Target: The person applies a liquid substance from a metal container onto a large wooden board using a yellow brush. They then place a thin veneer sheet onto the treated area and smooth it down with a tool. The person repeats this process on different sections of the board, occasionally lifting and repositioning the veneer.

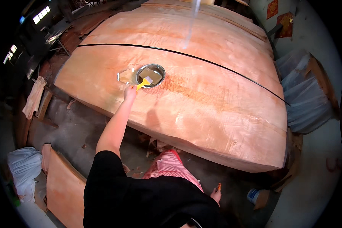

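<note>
My left hand (pixel 130 92) reaches out over the large stack of thin wood sheets (pixel 216 102), closed round the yellow handle of a flat brush (pixel 144 82). The brush's pale bristle end is over a round metal bowl (pixel 163 73); whether it touches the contents I cannot tell. Inside the bowl lies a flat, brownish, squarish piece (pixel 152 75). Just left of the bowl, short white tape strips (pixel 118 76) surround a patch on the top sheet. Low by my right side, my right hand (pixel 216 195) is closed on a small orange-handled tool (pixel 219 186), mostly hidden.
A thin black strip (pixel 159 48) crosses the stack beyond the bowl. Plastic-covered material (pixel 306 91) stands right of it. More wood sheets (pixel 64 186) and a white plastic bag (pixel 24 167) lie at lower left. A blue-and-white bucket (pixel 254 195) stands at lower right; scraps litter the floor.
</note>
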Demonstrator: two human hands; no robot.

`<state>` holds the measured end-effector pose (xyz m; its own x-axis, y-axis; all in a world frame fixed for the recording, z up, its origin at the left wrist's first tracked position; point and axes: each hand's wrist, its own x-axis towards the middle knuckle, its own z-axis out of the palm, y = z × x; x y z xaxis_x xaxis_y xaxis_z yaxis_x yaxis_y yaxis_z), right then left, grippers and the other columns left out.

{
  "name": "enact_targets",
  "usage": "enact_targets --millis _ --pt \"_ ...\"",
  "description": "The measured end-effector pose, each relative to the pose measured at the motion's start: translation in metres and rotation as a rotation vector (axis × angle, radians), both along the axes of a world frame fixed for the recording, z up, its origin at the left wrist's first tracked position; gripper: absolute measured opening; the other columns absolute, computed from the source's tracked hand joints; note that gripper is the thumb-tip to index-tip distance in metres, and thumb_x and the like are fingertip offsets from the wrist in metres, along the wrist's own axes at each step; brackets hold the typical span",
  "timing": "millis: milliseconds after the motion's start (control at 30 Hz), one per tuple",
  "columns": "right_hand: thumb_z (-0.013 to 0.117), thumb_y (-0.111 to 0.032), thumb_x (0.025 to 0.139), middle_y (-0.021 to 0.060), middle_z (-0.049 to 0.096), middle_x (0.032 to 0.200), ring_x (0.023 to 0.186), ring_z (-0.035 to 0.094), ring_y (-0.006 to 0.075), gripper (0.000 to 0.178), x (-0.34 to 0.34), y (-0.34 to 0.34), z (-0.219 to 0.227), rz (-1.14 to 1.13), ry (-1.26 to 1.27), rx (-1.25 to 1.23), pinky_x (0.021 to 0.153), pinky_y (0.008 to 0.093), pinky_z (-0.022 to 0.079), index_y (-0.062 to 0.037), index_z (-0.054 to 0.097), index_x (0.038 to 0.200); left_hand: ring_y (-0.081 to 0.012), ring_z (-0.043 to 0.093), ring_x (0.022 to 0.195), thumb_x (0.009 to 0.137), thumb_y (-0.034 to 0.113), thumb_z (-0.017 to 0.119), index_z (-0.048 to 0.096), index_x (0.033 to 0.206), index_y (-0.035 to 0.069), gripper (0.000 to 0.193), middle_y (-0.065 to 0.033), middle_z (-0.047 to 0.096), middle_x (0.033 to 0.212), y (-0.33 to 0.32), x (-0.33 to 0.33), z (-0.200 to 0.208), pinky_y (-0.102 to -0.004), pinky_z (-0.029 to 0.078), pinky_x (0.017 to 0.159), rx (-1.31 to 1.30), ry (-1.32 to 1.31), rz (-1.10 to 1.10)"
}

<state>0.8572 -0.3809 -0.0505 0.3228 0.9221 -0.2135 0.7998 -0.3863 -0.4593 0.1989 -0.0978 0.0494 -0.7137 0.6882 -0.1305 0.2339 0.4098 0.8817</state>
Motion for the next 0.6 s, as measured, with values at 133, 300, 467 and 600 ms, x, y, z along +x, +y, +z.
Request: enact_targets --millis 133,300,467,600 --pt "0.046 -0.029 0.080 0.0207 0.057 0.082 0.076 0.055 0.0358 0.038 -0.026 -0.033 -0.010 -0.039 0.025 -0.303 0.063 0.0406 0.043 -0.0066 0.045 0.112 -0.0273 0.056 0.071 0.079 0.031 0.048 0.059 0.079 0.004 0.029 -0.0132 0.059 0.076 0.036 -0.014 0.002 -0.0381 0.043 0.060 -0.169 0.388 -0.089" --pt "0.046 -0.029 0.080 0.0205 0.057 0.081 0.076 0.055 0.0356 0.036 -0.079 -0.018 -0.042 0.038 0.033 -0.440 0.063 0.0405 0.043 -0.0057 0.048 0.107 -0.0295 0.056 0.075 0.078 0.032 0.047 0.059 0.080 0.006 0.028 -0.0139 0.059 0.079 0.057 -0.046 0.013 -0.0388 0.044 0.064 -0.442 0.557 -0.264" --pt "0.045 -0.030 0.080 0.0202 0.057 0.080 0.076 0.056 0.0354 0.034 -0.165 0.024 -0.028 0.142 0.068 -0.431 0.062 0.0403 0.043 -0.0047 0.050 0.103 -0.0262 0.057 0.069 0.078 0.029 0.049 0.059 0.079 0.005 0.027 -0.0134 0.059 0.074 0.070 -0.102 0.009 -0.0372 0.043 0.060 -0.340 0.357 -0.519" --pt "0.045 -0.028 0.081 0.0206 0.057 0.078 0.076 0.055 0.0357 0.031 -0.248 0.096 0.019 0.107 0.124 -0.416 0.062 0.0394 0.043 -0.0034 0.052 0.098 -0.0239 0.056 0.062 0.078 0.031 0.049 0.059 0.078 0.002 0.030 -0.0140 0.058 0.067 0.093 -0.145 0.018 -0.0359 0.041 0.055 -0.187 0.054 -0.481"
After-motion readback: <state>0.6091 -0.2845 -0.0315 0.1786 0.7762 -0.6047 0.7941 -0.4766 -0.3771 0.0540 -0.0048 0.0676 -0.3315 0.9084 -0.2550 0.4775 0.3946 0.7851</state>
